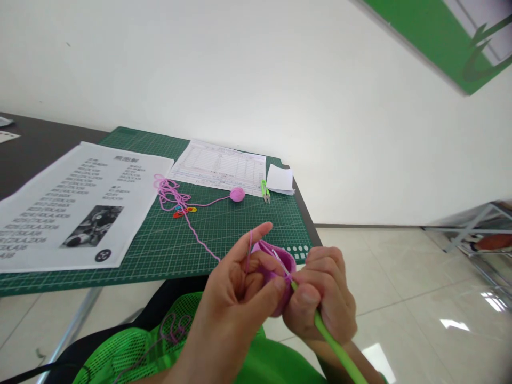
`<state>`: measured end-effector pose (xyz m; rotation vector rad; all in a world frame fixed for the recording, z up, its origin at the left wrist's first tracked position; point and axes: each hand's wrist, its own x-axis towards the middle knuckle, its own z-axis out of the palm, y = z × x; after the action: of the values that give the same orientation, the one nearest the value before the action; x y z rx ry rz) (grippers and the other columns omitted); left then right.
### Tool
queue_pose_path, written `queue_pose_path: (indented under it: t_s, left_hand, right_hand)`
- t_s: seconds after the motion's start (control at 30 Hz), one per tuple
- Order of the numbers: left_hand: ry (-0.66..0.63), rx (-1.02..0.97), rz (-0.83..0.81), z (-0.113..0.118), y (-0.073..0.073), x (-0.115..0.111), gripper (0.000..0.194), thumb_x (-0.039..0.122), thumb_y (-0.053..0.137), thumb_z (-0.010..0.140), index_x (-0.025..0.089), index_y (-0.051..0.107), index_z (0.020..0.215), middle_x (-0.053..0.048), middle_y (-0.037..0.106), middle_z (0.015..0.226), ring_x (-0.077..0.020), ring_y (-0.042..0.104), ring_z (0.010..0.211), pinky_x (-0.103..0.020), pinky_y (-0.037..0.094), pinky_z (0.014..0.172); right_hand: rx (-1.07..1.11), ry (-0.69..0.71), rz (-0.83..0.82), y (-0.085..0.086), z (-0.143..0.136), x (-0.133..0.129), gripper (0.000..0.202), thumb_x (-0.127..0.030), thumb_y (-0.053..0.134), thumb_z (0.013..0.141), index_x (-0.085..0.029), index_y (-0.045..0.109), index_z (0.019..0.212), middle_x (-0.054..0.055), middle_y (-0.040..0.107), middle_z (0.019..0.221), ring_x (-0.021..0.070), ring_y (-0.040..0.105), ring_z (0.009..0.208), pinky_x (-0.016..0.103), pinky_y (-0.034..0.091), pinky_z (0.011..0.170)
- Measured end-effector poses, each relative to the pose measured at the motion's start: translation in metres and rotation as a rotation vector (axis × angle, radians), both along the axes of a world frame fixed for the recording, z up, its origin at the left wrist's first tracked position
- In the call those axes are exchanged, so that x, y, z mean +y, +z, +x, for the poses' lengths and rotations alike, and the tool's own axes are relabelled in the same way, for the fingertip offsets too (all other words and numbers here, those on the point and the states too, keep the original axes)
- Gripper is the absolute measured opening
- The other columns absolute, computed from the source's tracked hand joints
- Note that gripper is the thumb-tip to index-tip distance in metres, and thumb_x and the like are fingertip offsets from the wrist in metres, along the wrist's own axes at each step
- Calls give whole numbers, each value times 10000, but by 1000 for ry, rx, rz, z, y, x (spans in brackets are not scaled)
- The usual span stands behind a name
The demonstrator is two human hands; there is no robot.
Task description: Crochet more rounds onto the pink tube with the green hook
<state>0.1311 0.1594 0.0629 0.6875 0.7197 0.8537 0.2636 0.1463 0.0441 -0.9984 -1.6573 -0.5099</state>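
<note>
My left hand (236, 298) pinches a round pink crochet piece (288, 260) between thumb and fingers, with its index finger raised and a strand of pink yarn (250, 245) looped over it. In my right hand (326, 293) is a crochet hook (336, 344) with a green handle, gripped in a fist. The hook's metal shaft lies across the rim of the piece, close to my left fingertips. Whether its tip sits in a stitch is too small to tell. Both hands are just off the table's front right edge, above my lap.
On the green cutting mat (224, 224) lie loose pink yarn (172, 193), a small yarn ball (237, 194), stitch markers (184, 211), green thread snips (264, 190) and a white paper stack (280, 178). A printed pattern sheet (136, 186) and a form (220, 165) are at the back and left. More yarn (176, 326) rests on my lap.
</note>
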Motion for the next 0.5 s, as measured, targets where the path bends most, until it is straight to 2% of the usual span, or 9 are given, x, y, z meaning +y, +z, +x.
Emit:
queue_pose_path:
  t_s: [0.1, 0.17, 0.27, 0.37, 0.43, 0.5]
  left_hand:
    - [-102, -130, -100, -8, -1, 9, 633, 184, 861, 746, 209, 640, 1339, 27, 653, 741, -89, 541, 658, -175, 456, 626]
    - [-162, -211, -139, -13, 0, 11, 558, 134, 853, 753, 221, 695, 1281, 27, 669, 749, -78, 559, 669, -153, 459, 633]
    - [-246, -292, -173, -17, 2, 12, 523, 98, 845, 753, 229, 727, 1245, 18, 696, 767, -60, 557, 630, -129, 435, 580]
    - [-318, -297, -191, -19, 3, 11, 530, 103, 859, 738, 231, 734, 1237, 10, 712, 786, -50, 552, 609, -128, 433, 580]
    - [-350, -309, -198, -19, 2, 11, 543, 121, 879, 721, 233, 738, 1233, 14, 709, 781, -50, 559, 615, -125, 433, 595]
    - [-370, -305, -204, -20, 1, 12, 569, 153, 895, 711, 237, 730, 1249, 6, 713, 803, -56, 569, 634, -130, 433, 614]
  right_hand:
    - [11, 56, 12, 0, 5, -2, 296, -242, 486, 1026, -156, 561, 754, -10, 532, 607, 129, 474, 568, 347, 459, 570]
    - [13, 85, 1, 5, 7, -7, 303, -252, 506, 1018, -158, 574, 737, -11, 534, 588, 136, 492, 574, 352, 465, 576]
    - [1, 119, -100, 20, 9, -17, 320, -187, 494, 1000, -160, 557, 687, -10, 519, 572, 126, 478, 565, 339, 457, 563]
    - [5, 160, -216, 33, 9, -26, 279, -57, 508, 922, -154, 538, 662, -11, 526, 576, 111, 466, 551, 333, 453, 559]
    - [19, 154, -216, 37, 9, -30, 270, -14, 506, 885, -164, 531, 663, -22, 513, 565, 110, 462, 531, 334, 442, 549]
    - [-41, 103, -208, 38, 9, -34, 296, -25, 445, 926, -181, 515, 685, -31, 475, 542, 115, 451, 509, 330, 412, 524]
